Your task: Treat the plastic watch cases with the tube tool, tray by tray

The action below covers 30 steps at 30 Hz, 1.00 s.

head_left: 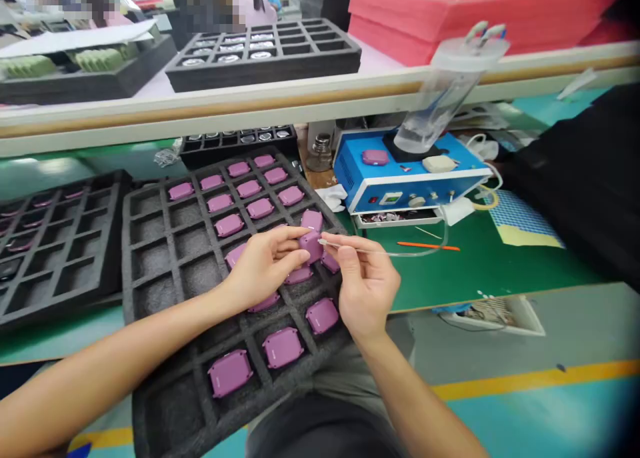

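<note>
My left hand (265, 261) pinches a small purple watch case (311, 247) between thumb and fingers, held above a black foam tray (150, 241). My right hand (367, 288) is closed on a thin dispensing needle (327, 243) whose pale tip is at the right side of that case; whether it touches I cannot tell. A clear tube (425, 251) runs from the needle towards a blue dispenser box (350, 178). Purple cases, such as one (283, 347) near the front, lie in many tray compartments; my hands cover some of them.
A clear cylinder (425, 105) leans on the blue box beside a loose purple case (375, 157). An orange stick (429, 247) lies on the green bench (405, 288). Another black tray (45, 278) stands left. Overhead, a shelf edge (210, 108) carries trays and red foam (400, 25).
</note>
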Tool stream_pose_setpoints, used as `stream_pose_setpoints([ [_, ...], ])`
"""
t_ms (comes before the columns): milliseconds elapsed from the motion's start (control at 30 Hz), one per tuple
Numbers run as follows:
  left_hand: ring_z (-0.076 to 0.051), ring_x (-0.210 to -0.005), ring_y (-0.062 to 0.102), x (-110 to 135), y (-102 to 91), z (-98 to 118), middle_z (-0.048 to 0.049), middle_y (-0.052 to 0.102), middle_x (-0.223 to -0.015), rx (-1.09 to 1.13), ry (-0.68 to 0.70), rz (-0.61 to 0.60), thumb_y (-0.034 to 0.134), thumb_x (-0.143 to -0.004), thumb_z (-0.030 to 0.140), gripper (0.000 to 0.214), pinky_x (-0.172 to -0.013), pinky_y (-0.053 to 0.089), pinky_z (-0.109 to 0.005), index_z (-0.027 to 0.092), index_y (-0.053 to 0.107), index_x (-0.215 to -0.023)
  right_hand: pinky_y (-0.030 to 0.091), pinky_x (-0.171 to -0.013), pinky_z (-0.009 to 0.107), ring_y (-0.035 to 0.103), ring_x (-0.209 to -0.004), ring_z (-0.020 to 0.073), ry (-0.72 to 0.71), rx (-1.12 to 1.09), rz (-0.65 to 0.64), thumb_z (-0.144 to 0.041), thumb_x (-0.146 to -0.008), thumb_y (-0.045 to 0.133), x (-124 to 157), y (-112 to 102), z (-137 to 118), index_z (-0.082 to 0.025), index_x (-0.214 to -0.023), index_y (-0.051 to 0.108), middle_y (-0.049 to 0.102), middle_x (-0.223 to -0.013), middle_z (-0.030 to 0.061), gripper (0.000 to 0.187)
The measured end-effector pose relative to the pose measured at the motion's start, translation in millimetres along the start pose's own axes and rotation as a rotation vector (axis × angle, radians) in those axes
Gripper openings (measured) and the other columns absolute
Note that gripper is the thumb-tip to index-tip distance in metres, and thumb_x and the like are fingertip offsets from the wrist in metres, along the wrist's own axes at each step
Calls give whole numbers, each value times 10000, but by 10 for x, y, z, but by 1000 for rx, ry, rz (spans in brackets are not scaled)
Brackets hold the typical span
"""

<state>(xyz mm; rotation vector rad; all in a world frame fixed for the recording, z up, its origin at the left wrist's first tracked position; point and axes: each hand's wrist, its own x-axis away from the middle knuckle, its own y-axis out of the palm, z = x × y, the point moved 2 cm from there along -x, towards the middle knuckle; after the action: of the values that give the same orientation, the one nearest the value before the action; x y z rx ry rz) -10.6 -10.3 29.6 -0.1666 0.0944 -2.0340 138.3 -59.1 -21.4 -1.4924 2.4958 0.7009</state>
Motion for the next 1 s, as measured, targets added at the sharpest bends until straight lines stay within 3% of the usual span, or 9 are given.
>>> stream_pose_setpoints([
  [267,-256,-1027,781,-3,33,-39,-108,809,-1122,-13,13,28,765,-859,274,485,-964,635,-380,105,697,-1309,651,-918,356,779,-978,193,23,58,-4,-304,-988,673,-14,-25,1,-210,-1026,750,807,-1058,52,127],
  [1000,-249,-1003,784,-7,25,-62,-141,802,-1146,-1,30,41,790,-846,259,523,-931,649,-364,71,703,-1326,650,-914,329,780,-993,186,26,29,-12,-280,-984,690,-21,-36,33,-231,-1044,765,807,-1068,42,108],
])
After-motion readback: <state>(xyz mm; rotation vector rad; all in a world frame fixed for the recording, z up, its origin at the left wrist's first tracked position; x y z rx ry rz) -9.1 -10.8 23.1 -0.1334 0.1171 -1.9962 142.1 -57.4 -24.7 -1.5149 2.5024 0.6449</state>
